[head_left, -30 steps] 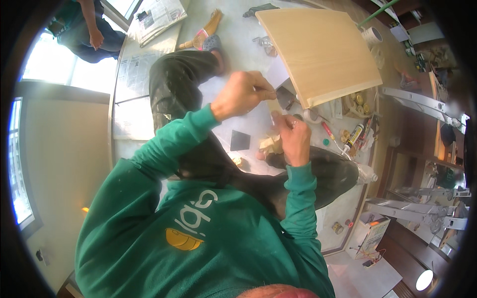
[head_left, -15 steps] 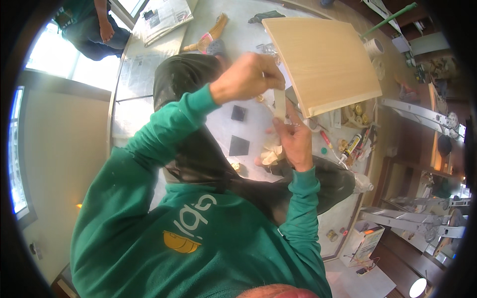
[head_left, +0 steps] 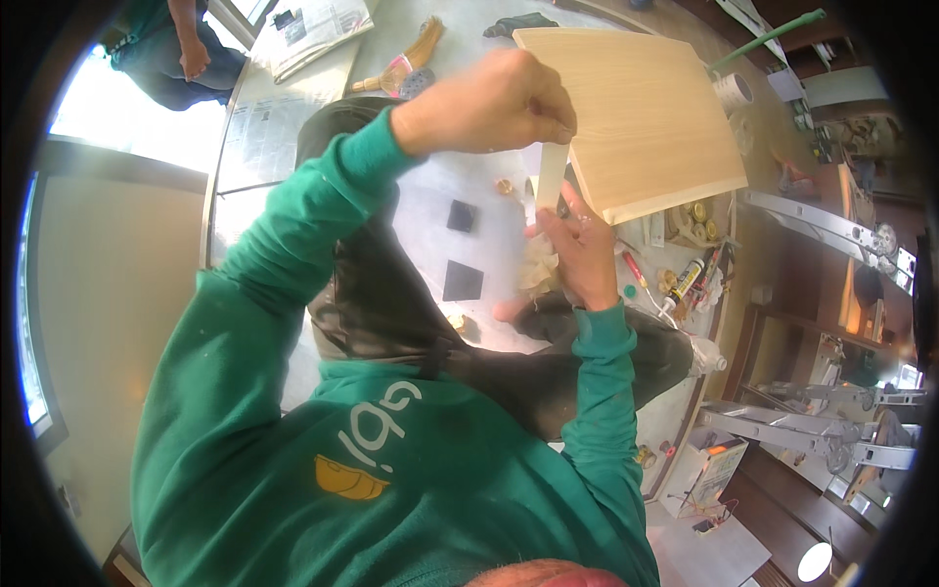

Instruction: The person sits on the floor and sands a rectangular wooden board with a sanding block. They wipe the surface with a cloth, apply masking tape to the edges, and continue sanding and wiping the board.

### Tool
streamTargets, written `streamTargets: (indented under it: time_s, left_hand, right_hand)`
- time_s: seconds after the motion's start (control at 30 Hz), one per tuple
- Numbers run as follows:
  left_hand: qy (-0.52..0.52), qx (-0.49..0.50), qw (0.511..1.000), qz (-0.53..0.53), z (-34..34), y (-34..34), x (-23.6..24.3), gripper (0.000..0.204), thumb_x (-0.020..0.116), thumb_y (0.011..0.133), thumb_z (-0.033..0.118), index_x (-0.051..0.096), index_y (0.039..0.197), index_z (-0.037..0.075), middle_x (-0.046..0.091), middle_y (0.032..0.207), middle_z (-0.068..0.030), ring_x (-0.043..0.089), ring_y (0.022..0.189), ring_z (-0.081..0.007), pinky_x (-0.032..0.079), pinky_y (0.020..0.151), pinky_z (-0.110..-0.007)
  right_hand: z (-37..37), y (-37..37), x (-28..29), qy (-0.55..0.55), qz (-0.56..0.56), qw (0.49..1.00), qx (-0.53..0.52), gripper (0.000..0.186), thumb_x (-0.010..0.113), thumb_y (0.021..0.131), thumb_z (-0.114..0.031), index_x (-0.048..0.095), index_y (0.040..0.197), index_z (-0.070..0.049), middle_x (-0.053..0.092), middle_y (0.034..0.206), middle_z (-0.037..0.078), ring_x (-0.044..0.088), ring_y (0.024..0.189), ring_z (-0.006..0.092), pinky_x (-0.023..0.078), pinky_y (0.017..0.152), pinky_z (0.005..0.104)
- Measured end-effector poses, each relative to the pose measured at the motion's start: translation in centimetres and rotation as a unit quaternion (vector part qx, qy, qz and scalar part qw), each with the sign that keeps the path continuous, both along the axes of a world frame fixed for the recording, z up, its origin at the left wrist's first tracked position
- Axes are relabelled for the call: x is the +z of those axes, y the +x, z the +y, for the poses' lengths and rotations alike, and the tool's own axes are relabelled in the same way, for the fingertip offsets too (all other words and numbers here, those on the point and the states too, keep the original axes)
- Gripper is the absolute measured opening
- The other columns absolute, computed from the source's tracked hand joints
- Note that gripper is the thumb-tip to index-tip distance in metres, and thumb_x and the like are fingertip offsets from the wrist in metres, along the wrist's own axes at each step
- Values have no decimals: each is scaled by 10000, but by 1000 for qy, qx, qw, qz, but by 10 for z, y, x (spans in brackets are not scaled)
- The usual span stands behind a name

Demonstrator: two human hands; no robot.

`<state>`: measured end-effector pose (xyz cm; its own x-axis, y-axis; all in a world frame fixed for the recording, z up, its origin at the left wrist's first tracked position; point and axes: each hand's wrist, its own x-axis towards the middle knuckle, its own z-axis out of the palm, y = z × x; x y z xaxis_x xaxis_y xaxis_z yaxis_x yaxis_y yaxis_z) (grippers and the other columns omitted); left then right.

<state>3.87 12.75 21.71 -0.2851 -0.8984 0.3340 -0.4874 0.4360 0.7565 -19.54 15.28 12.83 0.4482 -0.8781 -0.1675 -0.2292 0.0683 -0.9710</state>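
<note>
- Clearly, the left hand (head_left: 494, 106) is nearly closed: its thumb and fingertips pinch the upper end of a pale strip (head_left: 552, 178).
- The right hand (head_left: 584, 256) is half curled – its thumb seems to press on the lower end, and the other fingers are loosely bent.
- So the strip is between the 2 hands, in the air, just beside the near edge of a wooden board (head_left: 650, 117); whether it touches the board, I cannot tell.
- I judge the strip light, thin and easy to bend, perhaps sticky on 1 face – better to take it by the 2 ends and keep it straight.
- Below are a crumpled paper (head_left: 538, 266) and 2 dark flat pieces (head_left: 463, 281).
</note>
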Motion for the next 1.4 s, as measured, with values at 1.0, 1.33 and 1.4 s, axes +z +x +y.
streamTargets:
  time_s: [1.0, 1.33, 1.4]
  left_hand:
    - [-128, -18, 990, -55, -1, -20, 35, 240, 751, 768, 61, 749, 1003, 12, 680, 872, -113, 658, 780, -288, 521, 731, -362]
    - [41, 130, 978, 158, 57, -48, -85, 428, 795, 786, 293, 697, 1097, 16, 698, 1134, -189, 661, 1073, -306, 487, 959, -403]
    - [36, 103, 972, 208, 58, -56, -103, 377, 780, 800, 248, 699, 1074, 3, 699, 1106, -189, 662, 1054, -310, 491, 945, -402]
  right_hand:
    - [-47, 8, 109, -97, -26, 995, 23, 173, 735, 882, -88, 724, 980, 53, 687, 776, 12, 598, 690, 66, 491, 644, 231]
    - [-70, 2, 124, -39, -21, 999, 13, 171, 720, 921, -110, 720, 984, 49, 712, 836, 55, 637, 692, 77, 507, 606, 222]
    - [-78, 3, 126, -41, -22, 999, 1, 164, 721, 920, -111, 719, 979, 42, 708, 828, 54, 638, 690, 81, 508, 611, 223]
